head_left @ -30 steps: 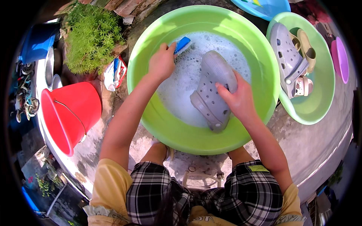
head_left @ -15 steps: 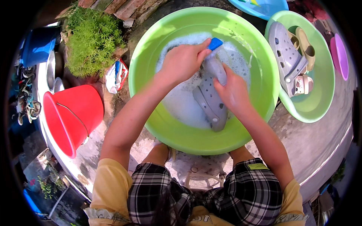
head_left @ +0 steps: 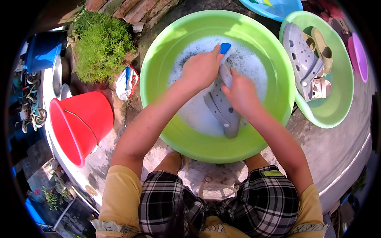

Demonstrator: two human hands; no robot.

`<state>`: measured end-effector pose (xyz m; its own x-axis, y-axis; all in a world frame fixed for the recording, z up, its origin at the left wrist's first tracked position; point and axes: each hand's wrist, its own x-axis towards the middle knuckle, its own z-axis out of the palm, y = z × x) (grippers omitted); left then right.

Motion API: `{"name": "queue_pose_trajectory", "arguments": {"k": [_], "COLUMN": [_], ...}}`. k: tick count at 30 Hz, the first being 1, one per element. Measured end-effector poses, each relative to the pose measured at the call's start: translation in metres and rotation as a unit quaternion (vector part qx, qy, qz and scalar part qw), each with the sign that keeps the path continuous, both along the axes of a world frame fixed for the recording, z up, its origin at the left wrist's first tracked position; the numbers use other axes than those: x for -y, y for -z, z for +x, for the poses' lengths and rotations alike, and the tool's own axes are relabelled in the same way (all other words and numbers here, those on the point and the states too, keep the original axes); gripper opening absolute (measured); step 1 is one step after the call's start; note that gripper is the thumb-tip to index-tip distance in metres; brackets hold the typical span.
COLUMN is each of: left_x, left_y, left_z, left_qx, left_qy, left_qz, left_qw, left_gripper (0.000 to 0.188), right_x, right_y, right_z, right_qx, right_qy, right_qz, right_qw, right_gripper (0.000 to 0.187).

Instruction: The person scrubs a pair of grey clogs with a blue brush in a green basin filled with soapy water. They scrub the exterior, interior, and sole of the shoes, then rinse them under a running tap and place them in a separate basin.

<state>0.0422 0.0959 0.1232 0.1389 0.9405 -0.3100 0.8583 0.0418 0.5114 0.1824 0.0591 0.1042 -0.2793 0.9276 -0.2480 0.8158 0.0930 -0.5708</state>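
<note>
My left hand (head_left: pixel 201 68) is closed around a scrubbing brush (head_left: pixel 225 48), whose blue end sticks out past the fingers. Its bristles are mostly hidden, close against a grey clog (head_left: pixel 225 74). That clog is gripped in my right hand (head_left: pixel 243 93), tilted above the suds, and the fingers cover much of it. Below it another grey clog (head_left: pixel 222 109), with holes and a side rivet, lies partly in the soapy water (head_left: pixel 192 113). All this is inside a big round green basin (head_left: pixel 156 59) in front of my knees.
A paler green basin (head_left: pixel 335 111) at the right holds a grey clog (head_left: pixel 298 59) and several other shoes. Blue (head_left: pixel 274 10) and purple (head_left: pixel 360 57) basins stand beyond. On the left are a tipped red bucket (head_left: pixel 85 127), a crumpled packet (head_left: pixel 127 82) and a leafy plant (head_left: pixel 101 47).
My left hand has shifted slightly down and right with the brush along the held clog. My right hand keeps its hold. The whole view has shifted a little to the right.
</note>
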Motion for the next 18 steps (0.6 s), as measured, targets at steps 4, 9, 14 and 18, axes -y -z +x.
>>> {"name": "queue_pose_trajectory", "arguments": {"k": [4,9,14,18], "left_x": [0.013,-0.003,0.016,-0.001], "left_y": [-0.014,0.005,-0.010,-0.015], "left_z": [0.012,0.002,0.018,0.008], "left_qx": [0.002,0.011,0.055,0.071], "left_qy": [0.057,-0.003,0.014,-0.019], "left_qz": [-0.050,-0.047,-0.066,-0.131], "left_qw": [0.997,0.999,0.996,0.989], "left_gripper": [0.044,0.047,0.047,0.049], "right_x": [-0.004,-0.001,-0.009,-0.004], "right_y": [0.012,-0.001,0.007,0.012], "right_z": [0.012,-0.001,0.008,0.004], "right_qx": [-0.030,-0.015,0.005,-0.005], "right_qy": [0.020,0.005,-0.009,0.005], "right_qz": [0.042,-0.005,-0.031,0.000], "right_qw": [0.998,1.000,0.999,1.000], "right_gripper": [0.038,0.033,0.033,0.033]}}
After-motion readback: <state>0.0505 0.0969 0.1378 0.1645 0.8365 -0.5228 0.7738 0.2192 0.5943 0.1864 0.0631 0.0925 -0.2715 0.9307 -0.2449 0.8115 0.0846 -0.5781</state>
